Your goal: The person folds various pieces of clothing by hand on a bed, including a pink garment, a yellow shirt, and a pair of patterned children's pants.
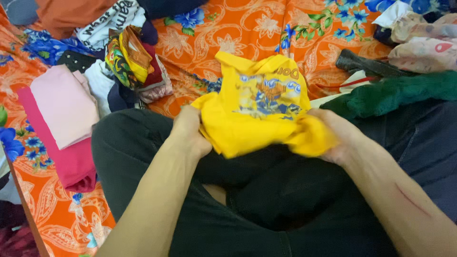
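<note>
Over the lap, left hand [190, 131] & right hand [340, 138] both pinching yellow tee [259, 107], prob mid-fold; next needs hems lined up.

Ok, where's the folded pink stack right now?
In the head view, the folded pink stack lies at the left on the orange floral sheet, beside the person's dark-trousered knee.

Two hands are in view, the left hand [189, 129] and the right hand [339, 135], sharing one yellow printed shirt [259, 102] at the centre. At the left edge lie two folded pieces, one pale pink piece [64, 104] on one deep pink piece [71, 164]. At the right sits one green garment [400, 93], with one dark grey garment [366, 64] above it.
</note>
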